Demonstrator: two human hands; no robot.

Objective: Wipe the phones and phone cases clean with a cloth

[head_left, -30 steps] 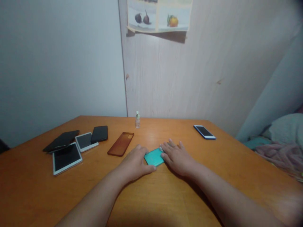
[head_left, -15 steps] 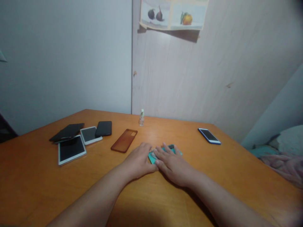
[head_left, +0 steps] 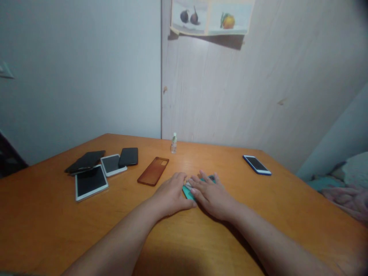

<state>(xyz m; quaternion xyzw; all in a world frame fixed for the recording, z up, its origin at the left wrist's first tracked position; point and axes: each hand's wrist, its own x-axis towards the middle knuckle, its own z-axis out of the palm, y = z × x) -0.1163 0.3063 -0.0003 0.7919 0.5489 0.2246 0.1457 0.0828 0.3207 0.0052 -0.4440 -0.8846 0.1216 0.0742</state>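
A teal phone or phone case (head_left: pixel 188 193) lies on the wooden table (head_left: pixel 184 237), partly covered by both hands. My left hand (head_left: pixel 169 196) grips its left end, the thumb at the near edge and the fingers at the far edge. My right hand (head_left: pixel 214 198) rests palm down across it with the fingers stretched out and spread. Under those fingertips is a small whitish piece (head_left: pixel 188 184), perhaps a wipe; its kind is unclear. A dark camera area (head_left: pixel 212 178) shows at the far right end. Left of my hands lies a translucent brown phone case (head_left: pixel 153 171).
At the left are a white tablet (head_left: pixel 91 183), a smaller white device (head_left: pixel 113 165), a black phone (head_left: pixel 128 156) and a dark folder-like case (head_left: pixel 86 161). A small clear bottle (head_left: pixel 174 144) stands at the back. A blue-edged phone (head_left: pixel 257 165) lies at the right.
My right hand has shifted slightly over the teal phone, its fingers still spread. My left hand keeps its grip. The whole view has moved a little.
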